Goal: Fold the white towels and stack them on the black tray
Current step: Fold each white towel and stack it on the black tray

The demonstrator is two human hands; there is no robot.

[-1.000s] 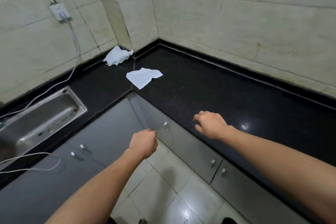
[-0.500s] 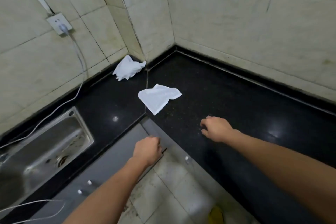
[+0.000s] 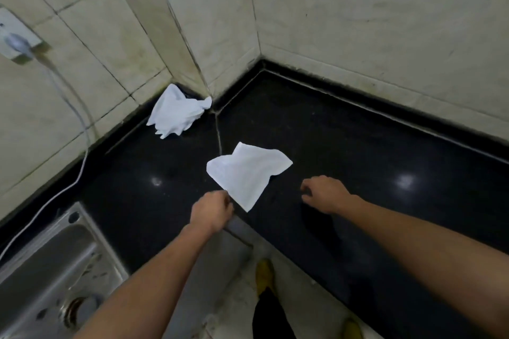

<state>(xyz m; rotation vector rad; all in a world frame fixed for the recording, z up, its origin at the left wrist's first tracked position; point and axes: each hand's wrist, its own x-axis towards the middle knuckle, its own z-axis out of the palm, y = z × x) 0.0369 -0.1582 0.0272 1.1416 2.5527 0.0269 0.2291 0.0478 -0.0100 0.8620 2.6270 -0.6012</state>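
Observation:
Two white towels lie on the black L-shaped counter (image 3: 358,162). The nearer towel (image 3: 245,173) is partly flat with one corner folded over, close to the counter's inner corner. The other towel (image 3: 176,113) is crumpled against the tiled wall corner. My left hand (image 3: 212,210) is curled in a fist at the near towel's lower-left edge, right beside it; I see no cloth in the fingers. My right hand (image 3: 325,195) hovers over the counter just right of that towel, fingers bent and apart, holding nothing. No tray shows in this view.
A steel sink (image 3: 49,278) is set in the counter at lower left. A white cable (image 3: 80,118) hangs from a wall socket (image 3: 16,41) down along the counter. Tiled walls close off the back. Below are grey cabinets, floor tiles and my yellow shoes (image 3: 264,272).
The view has come closer to the counter corner and tilted down. Both hands have moved forward toward the near towel; the left fist now sits at its edge.

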